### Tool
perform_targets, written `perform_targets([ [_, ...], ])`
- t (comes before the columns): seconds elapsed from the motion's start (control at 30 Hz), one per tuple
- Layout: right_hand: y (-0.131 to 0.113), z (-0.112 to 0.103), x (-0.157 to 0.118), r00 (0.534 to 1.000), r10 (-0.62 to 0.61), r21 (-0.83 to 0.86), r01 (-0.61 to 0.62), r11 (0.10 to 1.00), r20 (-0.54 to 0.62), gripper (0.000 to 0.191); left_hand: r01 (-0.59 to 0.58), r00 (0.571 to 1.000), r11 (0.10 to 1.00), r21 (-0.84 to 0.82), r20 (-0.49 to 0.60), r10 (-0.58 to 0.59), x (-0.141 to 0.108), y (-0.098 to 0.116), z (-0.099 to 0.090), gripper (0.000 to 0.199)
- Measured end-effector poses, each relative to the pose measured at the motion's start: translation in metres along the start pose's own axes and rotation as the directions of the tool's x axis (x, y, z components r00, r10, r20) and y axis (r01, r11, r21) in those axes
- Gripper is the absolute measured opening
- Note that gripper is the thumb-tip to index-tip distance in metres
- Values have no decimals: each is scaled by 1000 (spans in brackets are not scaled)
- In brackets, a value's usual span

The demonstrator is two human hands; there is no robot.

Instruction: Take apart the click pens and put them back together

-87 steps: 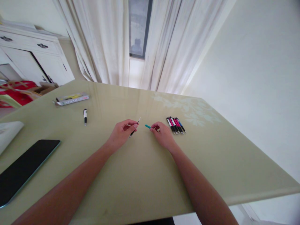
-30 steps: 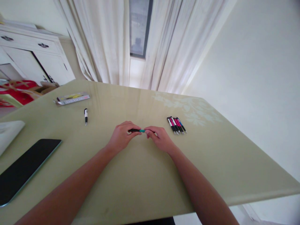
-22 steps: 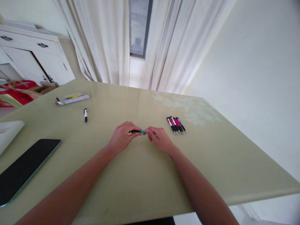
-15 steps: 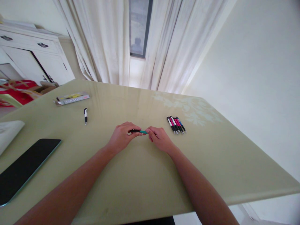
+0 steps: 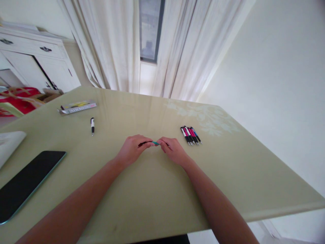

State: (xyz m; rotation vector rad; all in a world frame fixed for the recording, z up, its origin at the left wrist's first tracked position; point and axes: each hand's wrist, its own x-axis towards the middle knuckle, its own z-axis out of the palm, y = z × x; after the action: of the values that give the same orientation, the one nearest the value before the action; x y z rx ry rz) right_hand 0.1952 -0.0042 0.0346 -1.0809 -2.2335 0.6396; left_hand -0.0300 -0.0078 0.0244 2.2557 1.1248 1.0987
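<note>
A teal and black pen (image 5: 155, 143) is held level above the table between my two hands. My left hand (image 5: 134, 146) is closed around its black end, with the fingers covering most of that part. At the other end, the thumb and fingers of my right hand (image 5: 172, 149) pinch the pen, and its tip there is hidden. To the right lies a row of several pens (image 5: 191, 135) in pink, white, blue and black, side by side. A single white and black pen (image 5: 92, 126) rests apart on the left.
An open pen box (image 5: 79, 107) with yellow on it lies at the far left of the table (image 5: 152, 203). A dark tablet-like slab (image 5: 30, 183) sits near the left edge, below a white object (image 5: 10, 144). Behind are a white cabinet (image 5: 50, 64) and curtains (image 5: 109, 44).
The fingers of my left hand have slid toward the right along the pen, so less of its black part shows. My right hand stays in place.
</note>
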Motion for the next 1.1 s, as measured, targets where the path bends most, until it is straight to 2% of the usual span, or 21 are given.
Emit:
perform_targets([
  [0.27, 1, 1, 1, 999, -52, -67, 53, 996, 10, 34, 37, 997, 999, 4, 65, -37, 1, 3, -1, 34],
  [0.6, -1, 2, 1, 998, -56, -82, 56, 995, 9, 34, 96, 994, 995, 22, 54, -97, 1, 7, 0, 47],
  [0.9, 0, 3, 1, 998, -65, -85, 65, 994, 5, 34, 75, 996, 997, 29, 37, -76, 0, 3, 3, 39],
  [1.1, -1, 2, 1, 999, -53, -74, 54, 996, 8, 33, 49, 999, 996, -75, 26, -48, 2, 3, 0, 28],
])
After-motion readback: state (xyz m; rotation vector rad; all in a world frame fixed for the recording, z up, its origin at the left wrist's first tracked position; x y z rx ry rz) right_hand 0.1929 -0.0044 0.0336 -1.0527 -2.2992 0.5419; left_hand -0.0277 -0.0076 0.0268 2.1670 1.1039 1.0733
